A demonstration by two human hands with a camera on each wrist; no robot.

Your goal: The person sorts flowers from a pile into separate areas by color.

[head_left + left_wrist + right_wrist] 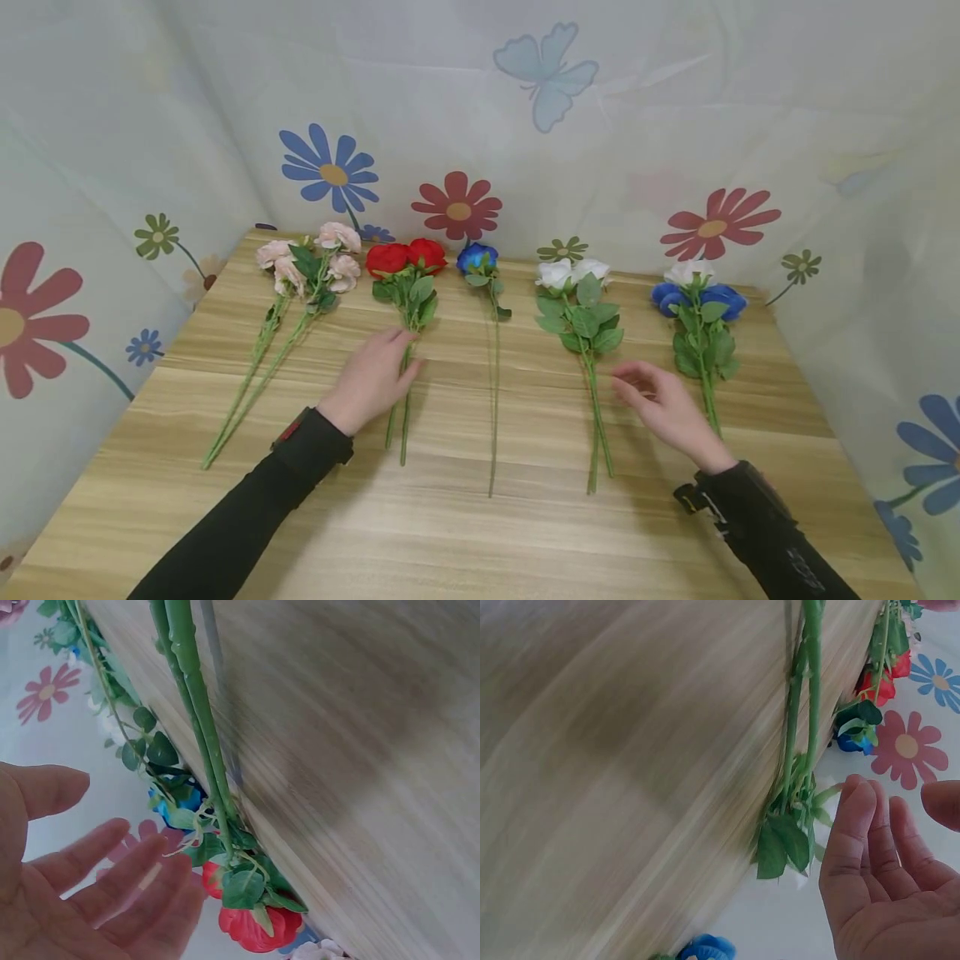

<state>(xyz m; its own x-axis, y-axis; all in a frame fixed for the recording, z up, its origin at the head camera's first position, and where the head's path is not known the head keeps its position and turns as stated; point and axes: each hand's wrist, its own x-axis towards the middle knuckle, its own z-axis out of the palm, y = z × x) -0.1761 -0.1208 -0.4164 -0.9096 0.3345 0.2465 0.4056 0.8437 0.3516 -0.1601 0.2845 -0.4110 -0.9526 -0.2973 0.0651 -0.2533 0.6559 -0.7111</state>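
My left hand [375,379] hovers at the stems of two red roses [388,260], covering part of them in the head view. In the left wrist view its fingers [120,889] are spread and loosely bent beside the green stems [196,697], holding nothing. My right hand [667,408] is just right of the stems of the white roses [557,275]. Its fingers [847,840] are relaxed and slightly bent, with the thumb apart and nothing between them. A single blue rose [478,258] on a thin stem lies between the hands.
Pink flowers [288,273] on long stems lie at the left of the wooden table [450,550]. A bunch of blue and white flowers [722,302] lies at the right, its lower stems partly behind my right hand. A flower-printed curtain [637,150] surrounds the table's back and sides.
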